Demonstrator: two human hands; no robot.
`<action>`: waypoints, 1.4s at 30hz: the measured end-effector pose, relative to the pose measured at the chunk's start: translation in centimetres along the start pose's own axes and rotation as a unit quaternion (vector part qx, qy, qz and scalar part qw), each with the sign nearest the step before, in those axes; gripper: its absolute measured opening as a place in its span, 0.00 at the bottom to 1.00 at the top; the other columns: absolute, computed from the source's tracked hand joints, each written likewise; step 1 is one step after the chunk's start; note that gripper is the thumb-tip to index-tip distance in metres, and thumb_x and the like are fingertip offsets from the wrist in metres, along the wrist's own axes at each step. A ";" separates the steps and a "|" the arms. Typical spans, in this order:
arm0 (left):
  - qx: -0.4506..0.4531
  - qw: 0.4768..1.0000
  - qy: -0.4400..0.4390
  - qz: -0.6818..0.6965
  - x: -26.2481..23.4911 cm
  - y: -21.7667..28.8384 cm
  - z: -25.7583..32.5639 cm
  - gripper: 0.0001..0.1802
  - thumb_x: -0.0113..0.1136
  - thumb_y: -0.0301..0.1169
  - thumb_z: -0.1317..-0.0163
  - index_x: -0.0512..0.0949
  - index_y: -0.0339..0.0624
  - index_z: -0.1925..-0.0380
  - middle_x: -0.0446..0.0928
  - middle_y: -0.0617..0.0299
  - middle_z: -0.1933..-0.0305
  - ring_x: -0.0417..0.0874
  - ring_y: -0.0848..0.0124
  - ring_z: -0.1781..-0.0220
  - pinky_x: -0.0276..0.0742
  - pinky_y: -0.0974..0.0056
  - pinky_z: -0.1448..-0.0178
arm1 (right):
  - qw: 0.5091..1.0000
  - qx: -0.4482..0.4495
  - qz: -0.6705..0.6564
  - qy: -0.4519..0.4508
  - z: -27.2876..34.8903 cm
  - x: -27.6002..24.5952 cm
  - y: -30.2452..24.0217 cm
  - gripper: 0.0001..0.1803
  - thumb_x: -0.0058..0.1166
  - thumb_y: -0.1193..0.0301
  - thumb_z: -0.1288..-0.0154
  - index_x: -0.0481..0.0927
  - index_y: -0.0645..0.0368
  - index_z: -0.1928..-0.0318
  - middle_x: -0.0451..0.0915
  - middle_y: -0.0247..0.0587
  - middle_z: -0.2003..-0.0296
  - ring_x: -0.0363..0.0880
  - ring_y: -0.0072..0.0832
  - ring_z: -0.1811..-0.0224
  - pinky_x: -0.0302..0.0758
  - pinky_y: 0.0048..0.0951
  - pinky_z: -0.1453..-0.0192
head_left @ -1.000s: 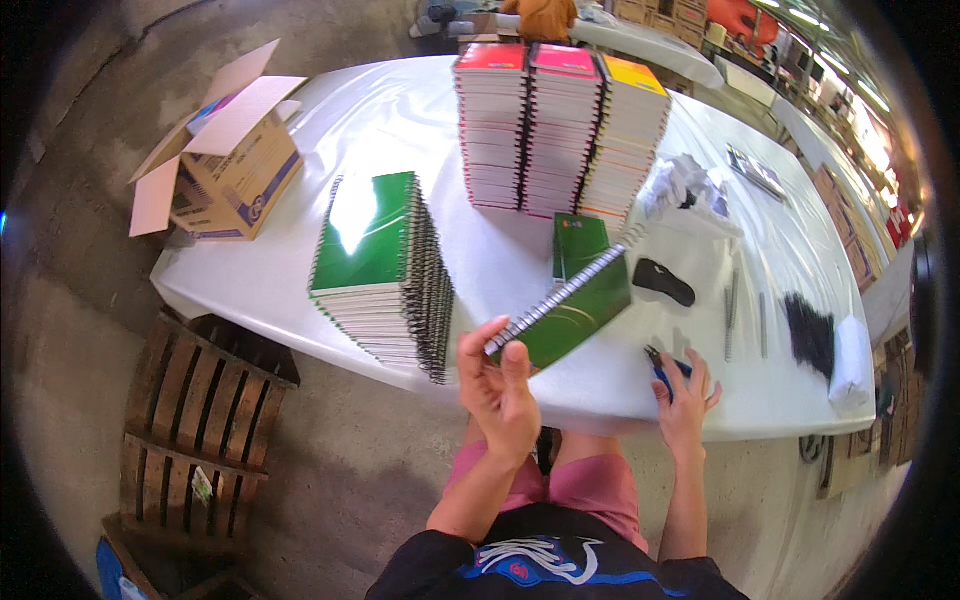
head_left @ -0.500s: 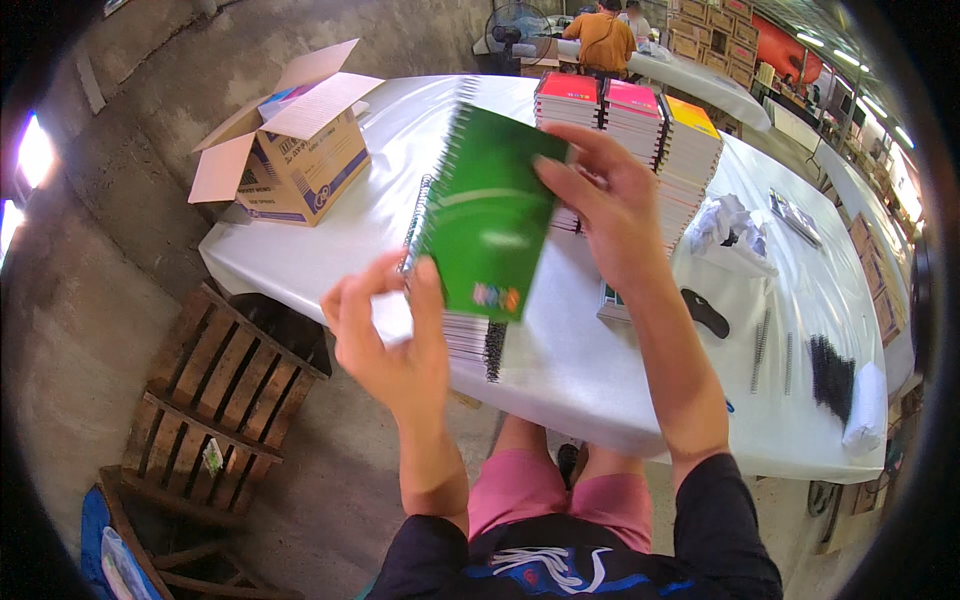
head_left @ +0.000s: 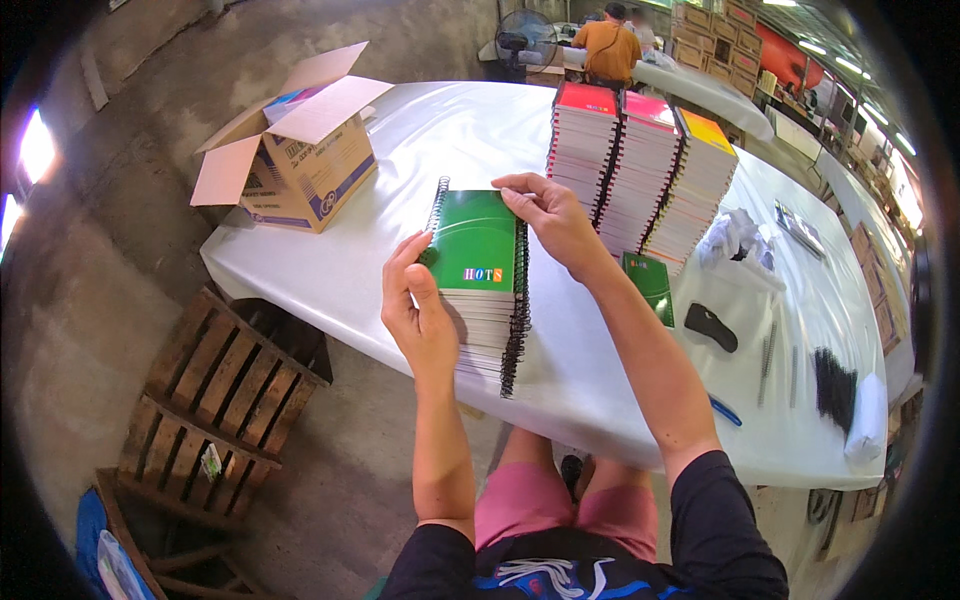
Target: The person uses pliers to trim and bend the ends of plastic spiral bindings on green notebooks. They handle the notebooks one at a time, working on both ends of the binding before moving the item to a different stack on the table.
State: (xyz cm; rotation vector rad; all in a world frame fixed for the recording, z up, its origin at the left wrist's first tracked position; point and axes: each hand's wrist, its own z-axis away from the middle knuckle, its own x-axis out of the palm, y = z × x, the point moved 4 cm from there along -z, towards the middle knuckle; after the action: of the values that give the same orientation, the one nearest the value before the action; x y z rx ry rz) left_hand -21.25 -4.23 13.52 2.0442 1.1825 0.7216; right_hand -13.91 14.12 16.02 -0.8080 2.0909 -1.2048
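We have a green notebook (head_left: pixel 478 240) lying on top of the green stack (head_left: pixel 490 310) near the front edge of the white table (head_left: pixel 400 270). Our left hand (head_left: pixel 420 310) cups the stack's near side, fingers curled against the cover's left edge, pinching nothing. Our right hand (head_left: pixel 550 215) lays its fingers spread on the cover's far corner, by the spiral.

We judge the notebook light and fairly stiff, with a glossy cover that may slide on the one below. The wire spiral could snag its neighbour, so the plain edges are the better hold.

3 taller stacks (head_left: pixel 640 170) stand behind; another green notebook (head_left: pixel 650 285) lies to the right, and an open box (head_left: pixel 295 150) sits at the far left.
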 end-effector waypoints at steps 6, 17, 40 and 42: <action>0.078 0.985 0.126 -0.092 -3.2 2.8 1.6 0.38 0.24 0.59 0.30 0.63 0.37 0.40 0.62 0.51 0.37 0.65 0.64 0.35 0.62 0.58 0.37 | 0.924 0.018 0.329 0.195 4.9 -9.9 2.1 0.26 0.57 0.54 0.40 0.76 0.56 0.47 0.76 0.53 0.50 0.76 0.41 0.48 0.71 0.37 0.43; 0.277 0.940 -0.170 0.107 5.8 10.3 12.9 0.30 0.56 0.50 0.41 0.67 0.45 0.44 0.64 0.50 0.42 0.72 0.55 0.44 0.67 0.54 0.38 | 0.835 0.232 0.447 0.221 18.4 -18.7 5.6 0.29 0.64 0.49 0.50 0.76 0.56 0.54 0.81 0.53 0.68 0.80 0.49 0.63 0.74 0.44 0.58; 0.161 0.903 -0.288 -0.273 15.7 1.1 21.6 0.28 0.75 0.50 0.68 0.71 0.43 0.77 0.67 0.53 0.50 0.61 0.49 0.41 0.56 0.43 0.42 | 0.648 0.353 0.600 0.307 33.7 -33.6 9.8 0.13 0.58 0.62 0.43 0.80 0.53 0.59 0.73 0.41 0.50 0.69 0.39 0.43 0.69 0.48 0.48; 0.159 0.913 -0.265 -0.267 15.1 1.5 20.9 0.25 0.74 0.48 0.66 0.71 0.44 0.77 0.68 0.54 0.52 0.63 0.50 0.43 0.57 0.44 0.44 | 0.591 0.253 0.703 0.303 33.8 -32.0 7.9 0.12 0.56 0.64 0.41 0.78 0.54 0.59 0.75 0.43 0.57 0.74 0.40 0.49 0.72 0.42 0.52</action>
State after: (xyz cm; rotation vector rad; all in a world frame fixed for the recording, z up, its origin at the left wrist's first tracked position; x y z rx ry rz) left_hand 1.34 3.07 3.50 1.8423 1.4817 -0.2967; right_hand 29.85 23.08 0.89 1.5277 1.7055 -0.9186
